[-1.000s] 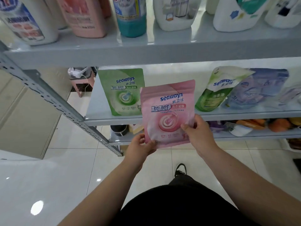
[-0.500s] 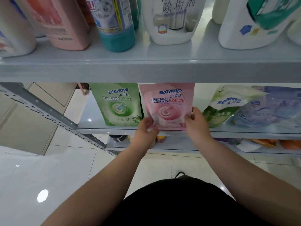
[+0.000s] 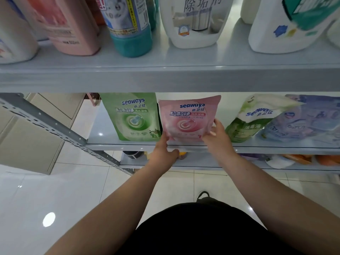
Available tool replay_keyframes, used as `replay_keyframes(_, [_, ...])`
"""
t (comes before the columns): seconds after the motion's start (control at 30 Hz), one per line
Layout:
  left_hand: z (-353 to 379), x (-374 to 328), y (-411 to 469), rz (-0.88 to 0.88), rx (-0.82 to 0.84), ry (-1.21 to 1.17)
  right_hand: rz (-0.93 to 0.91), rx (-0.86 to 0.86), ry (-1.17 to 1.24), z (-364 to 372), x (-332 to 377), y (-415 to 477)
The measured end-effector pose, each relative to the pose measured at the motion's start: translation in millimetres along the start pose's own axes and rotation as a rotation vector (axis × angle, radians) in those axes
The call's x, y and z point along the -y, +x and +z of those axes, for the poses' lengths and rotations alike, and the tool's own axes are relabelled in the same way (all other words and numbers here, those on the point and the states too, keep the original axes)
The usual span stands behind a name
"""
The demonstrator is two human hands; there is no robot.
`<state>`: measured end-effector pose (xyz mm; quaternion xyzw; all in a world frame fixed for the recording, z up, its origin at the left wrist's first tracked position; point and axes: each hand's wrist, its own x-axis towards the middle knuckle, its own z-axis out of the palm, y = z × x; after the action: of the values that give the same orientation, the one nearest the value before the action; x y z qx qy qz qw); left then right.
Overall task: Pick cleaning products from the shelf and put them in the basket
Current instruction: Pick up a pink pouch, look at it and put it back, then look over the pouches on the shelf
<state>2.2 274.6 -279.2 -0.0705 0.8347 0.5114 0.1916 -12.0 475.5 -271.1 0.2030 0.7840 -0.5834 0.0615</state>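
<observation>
A pink seaways detergent pouch (image 3: 187,118) stands upright on the middle shelf (image 3: 276,145), between a green seaways pouch (image 3: 132,116) and a leaning green-and-white pouch (image 3: 248,120). My left hand (image 3: 163,150) grips the pink pouch's lower left corner. Its lower right edge is held by my right hand (image 3: 217,137), fingers curled round it. No basket is in view.
The upper shelf (image 3: 165,78) carries a pink bottle (image 3: 71,24), a teal bottle (image 3: 128,26) and white jugs (image 3: 195,21). A bluish pouch (image 3: 303,118) lies at the right. A slotted grey upright (image 3: 55,127) slants at left. White tiled floor (image 3: 55,199) lies below.
Both hands carried the pink pouch away from my body and onto the middle shelf, next to the green pouch. The view has moved closer to the shelves.
</observation>
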Motion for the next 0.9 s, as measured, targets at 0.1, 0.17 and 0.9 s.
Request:
replay_keyframes(0.1, [-6,4,-10,-0.003,0.11,0.131,0.022,0.026,-0.045,-4,2,-11])
replay_keyframes(0.17, [-10,7,-23,0.049,0.171,0.308,0.042,0.039,-0.093,-8,0,-25])
replay_keyframes(0.9, [61,-6,-81,0.336,0.313,0.512,-0.096,0.224,-0.944,-101,-78,-153])
